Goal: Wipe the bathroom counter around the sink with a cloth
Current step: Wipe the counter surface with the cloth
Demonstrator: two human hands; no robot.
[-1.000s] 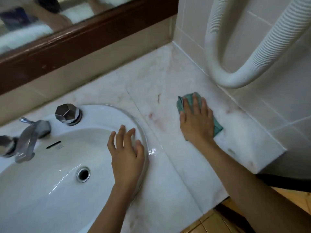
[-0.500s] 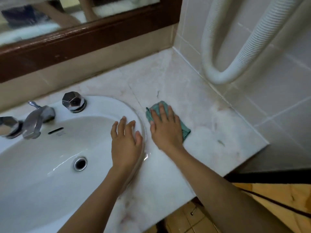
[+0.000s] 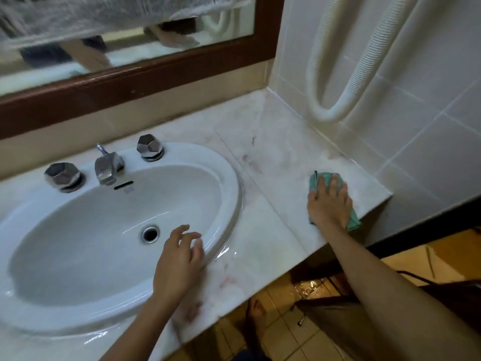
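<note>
Counter (image 3: 273,178): pale marble with reddish stains, under both hands. It runs on past the right fingertips to the back corner.
Wall (image 3: 416,131): white tiles, to the right of the right hand's fingers and beyond them.
Mirror (image 3: 117,35): brown-framed, along the back, well beyond all the fingertips.
Sink (image 3: 231,183): white oval bowl set in the counter. Its front right rim lies under the left hand's fingers.
Hose (image 3: 325,110): white ribbed loop on the wall, well beyond the right fingertips.
Floor (image 3: 286,332): tan tiles below the counter's front edge, between the two forearms.
Left hand (image 3: 179,267): holds nothing. The fingers are loosely bent and relaxed over the bowl's edge; whether they touch the rim cannot be told.
Right hand (image 3: 329,204): palm down, fingers straight and slightly spread, pressing flat on the cloth.
Cloth (image 3: 315,179): teal, flat on the counter under the right hand's fingers and palm, near the front right corner. One edge shows past the fingertips, another beside the wrist at the counter's front edge.
Foot (image 3: 256,321): bare, on the floor, blurred.
Left knob (image 3: 63,176): chrome, faceted, far left of the left fingertips.
Right knob (image 3: 150,147): the same, well beyond the left fingertips.
Spout (image 3: 108,168): chrome, between the knobs.
Drain (image 3: 150,233): just left of the left fingertips.
</note>
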